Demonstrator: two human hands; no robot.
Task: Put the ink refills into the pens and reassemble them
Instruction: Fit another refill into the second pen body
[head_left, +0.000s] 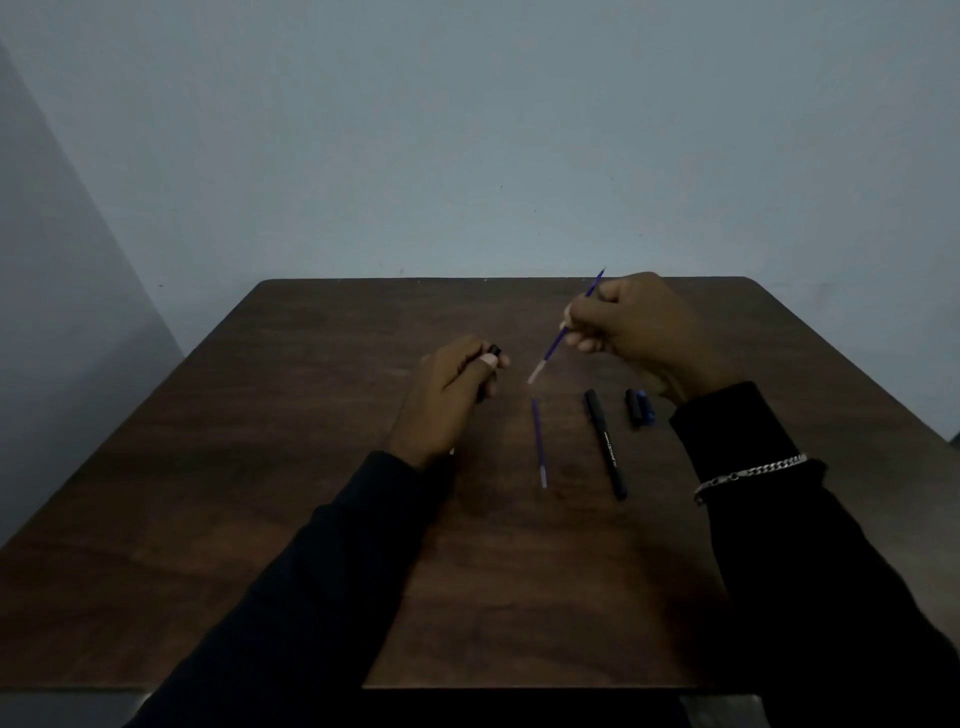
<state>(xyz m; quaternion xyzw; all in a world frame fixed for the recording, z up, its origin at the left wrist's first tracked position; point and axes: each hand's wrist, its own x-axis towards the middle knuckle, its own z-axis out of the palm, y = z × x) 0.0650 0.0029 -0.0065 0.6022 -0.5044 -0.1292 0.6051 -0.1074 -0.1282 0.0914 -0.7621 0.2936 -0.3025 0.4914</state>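
On the tabletop (311, 415) I see one refill (538, 441) and a black pen (605, 444) lying apart, with free room around. My left hand (447, 395) grips, I think, a pen barrel (493, 351). My right hand (628, 332) pinches another refill (563, 332), tilted, near the far edge.

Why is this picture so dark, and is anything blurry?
Head view: dim, flat light, no glare; the dark sleeves nearly merge with the table. The refill in the right hand is slightly motion-blurred; the wide lens bends the table's edges.
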